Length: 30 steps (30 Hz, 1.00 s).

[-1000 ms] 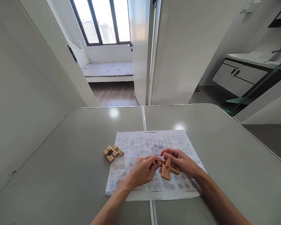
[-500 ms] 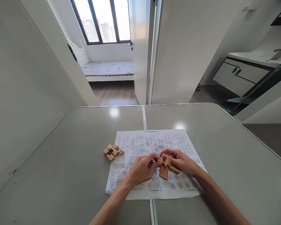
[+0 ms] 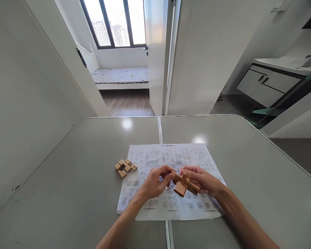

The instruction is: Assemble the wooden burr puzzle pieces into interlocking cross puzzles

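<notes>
- Holding a wooden assembly between two bare hands, a person works just above a printed sheet spread on a gray counter.
- The right hand is curled narrow around the assembly's right side, some of its fingers hidden behind the wood.
- The left hand pinches the assembly's left end between thumb and fingers; how firm that grip is cannot be told.
- A short upright block rises from the middle of the assembly, its top uncovered.
- Well apart to the left, a cluster of wooden pieces lies across the sheet's left edge, touched by neither hand.
- Should the joints be loose, a twist by one hand against the other could free a block and drop it onto the sheet or counter.
- A crooked push or pull would likely jam the pieces, and the fingers covering part of the joints make a misalignment easy to miss.
- A low sweep of the left forearm might drag the sheet, nudging the cluster along with it.
</notes>
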Tool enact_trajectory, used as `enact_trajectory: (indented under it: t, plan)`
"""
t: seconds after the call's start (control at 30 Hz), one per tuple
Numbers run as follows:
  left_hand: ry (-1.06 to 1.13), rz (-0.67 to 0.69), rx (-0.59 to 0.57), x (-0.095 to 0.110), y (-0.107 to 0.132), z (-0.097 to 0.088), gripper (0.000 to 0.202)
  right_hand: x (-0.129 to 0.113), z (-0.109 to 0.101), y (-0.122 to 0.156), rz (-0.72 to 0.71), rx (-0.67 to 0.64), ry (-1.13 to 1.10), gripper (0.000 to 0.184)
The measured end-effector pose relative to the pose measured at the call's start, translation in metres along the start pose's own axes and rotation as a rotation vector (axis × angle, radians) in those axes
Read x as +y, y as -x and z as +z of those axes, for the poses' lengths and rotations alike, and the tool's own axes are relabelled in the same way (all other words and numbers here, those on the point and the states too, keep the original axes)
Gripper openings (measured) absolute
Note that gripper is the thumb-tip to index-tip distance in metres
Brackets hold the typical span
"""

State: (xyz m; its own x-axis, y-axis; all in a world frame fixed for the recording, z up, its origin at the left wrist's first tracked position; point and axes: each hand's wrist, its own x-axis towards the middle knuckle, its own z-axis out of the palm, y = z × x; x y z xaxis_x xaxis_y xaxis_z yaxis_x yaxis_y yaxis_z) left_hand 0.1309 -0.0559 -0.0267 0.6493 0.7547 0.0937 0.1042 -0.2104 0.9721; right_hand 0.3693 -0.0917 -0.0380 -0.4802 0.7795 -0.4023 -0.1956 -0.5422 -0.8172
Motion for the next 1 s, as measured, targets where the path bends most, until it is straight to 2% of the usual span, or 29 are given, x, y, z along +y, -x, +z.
enact_trajectory:
  t: [0.13,0.23,0.37,0.53,0.67,0.8,1.0]
  plan:
    - [0.141,-0.074,-0.027,-0.001,-0.001,-0.001,0.04,0.003,0.004,0.002,-0.037,-0.07,-0.108,0.037]
    - [0.175,-0.119,0.031,-0.002,-0.003,-0.001,0.044,0.002,0.007,0.003,-0.108,-0.049,-0.166,0.033]
    - [0.202,-0.115,0.142,-0.005,-0.004,-0.001,0.045,-0.001,0.005,0.0,-0.242,0.184,-0.298,0.031]
    - [0.205,-0.123,0.134,-0.005,-0.004,0.0,0.041,-0.003,-0.006,-0.007,-0.563,0.564,-0.426,0.023]
    - [0.194,-0.13,0.13,-0.004,-0.004,0.001,0.042,-0.003,-0.018,-0.006,-0.681,0.732,-0.463,0.024]
    - [0.176,-0.128,0.123,-0.004,-0.003,0.001,0.041,0.0,-0.029,-0.007,-0.705,0.768,-0.492,0.025]
    - [0.17,-0.14,0.116,-0.003,-0.002,0.001,0.04,0.003,-0.036,-0.01,-0.704,0.74,-0.521,0.027]
